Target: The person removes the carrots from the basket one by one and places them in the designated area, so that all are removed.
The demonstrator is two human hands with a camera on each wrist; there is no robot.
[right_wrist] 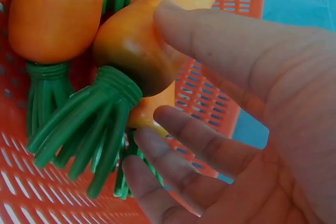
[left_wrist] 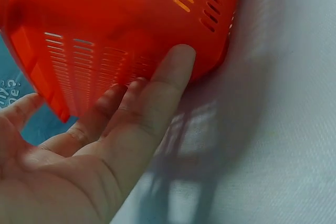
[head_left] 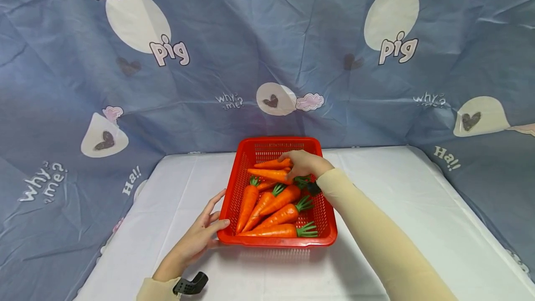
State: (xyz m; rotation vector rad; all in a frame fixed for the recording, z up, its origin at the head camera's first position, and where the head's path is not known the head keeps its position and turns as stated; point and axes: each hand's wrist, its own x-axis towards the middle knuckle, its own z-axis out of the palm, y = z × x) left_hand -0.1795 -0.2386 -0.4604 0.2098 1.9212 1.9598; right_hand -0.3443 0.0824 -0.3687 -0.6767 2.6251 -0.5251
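A red plastic basket [head_left: 277,241] of carrots stands on the white table. My left hand [head_left: 196,236] holds its near left corner, thumb over the rim, with the other fingers along the outer wall [left_wrist: 94,3]. Inside, toward the back, my right hand [head_left: 303,161] grips an orange carrot [head_left: 267,174] near its leafy end. In the right wrist view, the thumb presses that carrot's body [right_wrist: 131,40]; the index finger is mostly hidden behind it. The remaining fingers spread beside the green leaves [right_wrist: 100,119]. Several other carrots [head_left: 284,216] lie below and nearer to me.
Blue patterned cloth [head_left: 209,59] hangs behind the table and along its sides. White table covering [head_left: 188,180] extends to the left and right of the basket. A dark band [head_left: 191,284] is on my left wrist.
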